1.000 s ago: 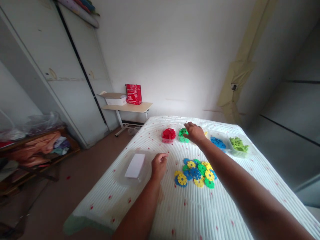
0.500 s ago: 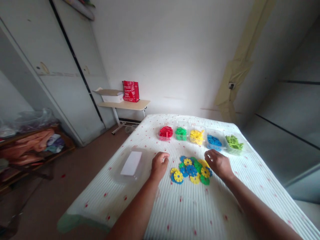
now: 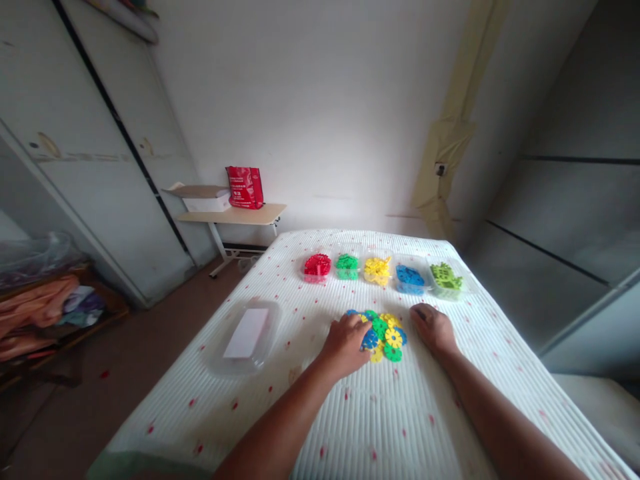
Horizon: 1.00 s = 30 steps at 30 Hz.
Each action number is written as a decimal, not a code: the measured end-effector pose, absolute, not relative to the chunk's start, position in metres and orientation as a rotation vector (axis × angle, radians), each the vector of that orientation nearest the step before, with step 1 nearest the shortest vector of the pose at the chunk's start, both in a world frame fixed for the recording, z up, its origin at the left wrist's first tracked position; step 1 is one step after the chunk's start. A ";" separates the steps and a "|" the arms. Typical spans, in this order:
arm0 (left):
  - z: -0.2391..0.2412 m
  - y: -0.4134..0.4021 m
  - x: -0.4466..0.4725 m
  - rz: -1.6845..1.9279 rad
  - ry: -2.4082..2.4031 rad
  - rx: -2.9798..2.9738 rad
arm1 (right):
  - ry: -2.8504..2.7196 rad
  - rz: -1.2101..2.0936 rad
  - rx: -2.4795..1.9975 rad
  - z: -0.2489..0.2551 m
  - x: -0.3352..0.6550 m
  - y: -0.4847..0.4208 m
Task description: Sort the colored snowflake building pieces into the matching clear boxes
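A loose pile of flat notched plastic discs (image 3: 393, 337), in yellow, blue and green, lies on the white table cover. My left hand (image 3: 349, 343) reaches over the pile's left side, fingers and thumb apart around a blue disc, and it hides the discs beneath. Whether it presses on them I cannot see. To the right of the pile, my right hand (image 3: 435, 328) rests on the cover with its fingers curled in, apart from the discs; nothing shows in it.
Behind the pile stand clear tubs of plastic pieces: red (image 3: 317, 267), green (image 3: 347, 266), yellow (image 3: 377, 270), blue (image 3: 410, 279) and light green (image 3: 447, 280). At left lies a clear lid or tray (image 3: 267, 337) with a white card (image 3: 247, 333). A side table (image 3: 235, 215) holds a red bag (image 3: 245, 187).
My left hand has moved right, from beside the pile onto its left part. My right hand stays at the pile's right, its fingers more curled. The view has turned slightly right.
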<state>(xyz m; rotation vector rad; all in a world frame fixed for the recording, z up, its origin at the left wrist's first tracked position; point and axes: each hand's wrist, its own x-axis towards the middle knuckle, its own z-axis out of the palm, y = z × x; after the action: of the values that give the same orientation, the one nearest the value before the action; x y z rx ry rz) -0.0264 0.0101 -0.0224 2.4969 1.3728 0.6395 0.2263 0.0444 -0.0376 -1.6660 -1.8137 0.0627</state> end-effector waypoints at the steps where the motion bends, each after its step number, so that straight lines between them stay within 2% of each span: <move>1: -0.023 0.012 -0.025 0.597 1.383 2.494 | -1.816 0.062 -1.668 -0.038 0.226 0.044; 12: -0.017 0.027 -0.025 0.488 1.474 2.449 | -1.821 0.058 -1.706 -0.038 0.225 0.044; 18: -0.022 0.022 -0.029 0.651 1.443 2.497 | -1.817 0.048 -1.726 -0.038 0.225 0.044; 24: -0.023 0.029 -0.043 0.906 1.421 2.259 | -1.828 0.048 -1.711 -0.037 0.225 0.044; 30: -0.029 0.036 -0.053 0.991 1.473 2.158 | -1.832 0.066 -1.694 -0.036 0.225 0.042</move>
<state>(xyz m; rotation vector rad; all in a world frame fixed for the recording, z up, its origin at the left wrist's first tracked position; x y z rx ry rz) -0.0525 0.0364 -0.0293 2.1579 1.4725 0.9915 0.2248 0.0425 -0.0356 -1.6936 -1.8323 0.0662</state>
